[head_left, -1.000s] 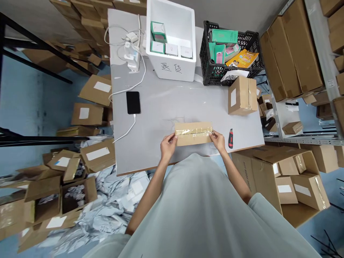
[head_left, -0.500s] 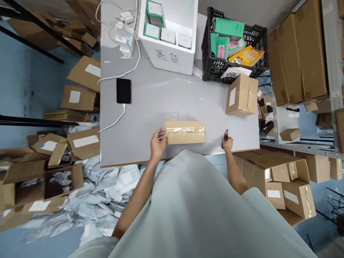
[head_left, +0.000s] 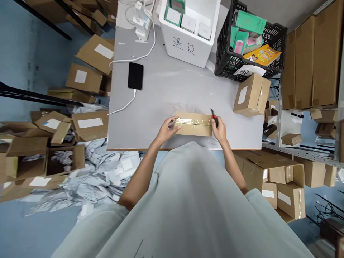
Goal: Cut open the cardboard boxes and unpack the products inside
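A long cardboard box (head_left: pixel 192 129) with clear tape along its top seam lies on the grey table (head_left: pixel 166 89) close to my body. My left hand (head_left: pixel 167 130) grips its left end, the thumb over the front part and the fingers behind the corner. At the opposite end, my right hand (head_left: pixel 220 129) is closed around a red and black utility knife (head_left: pixel 214 116), whose dark tip points up and away from me. That hand is right beside the box's right end; whether it touches the cardboard I cannot tell.
A taped carton (head_left: pixel 245 95) stands at the right, before a black crate (head_left: pixel 225 61) of green boxes. A white foam bin (head_left: pixel 185 48) stands at the back. A black phone (head_left: pixel 135 76) on a white cable lies left. Open cartons (head_left: pixel 91 123) crowd the floor beyond.
My right hand has brought the knife leftward to the box's right end. My left hand has closed further over the left end. The view has shifted a little.
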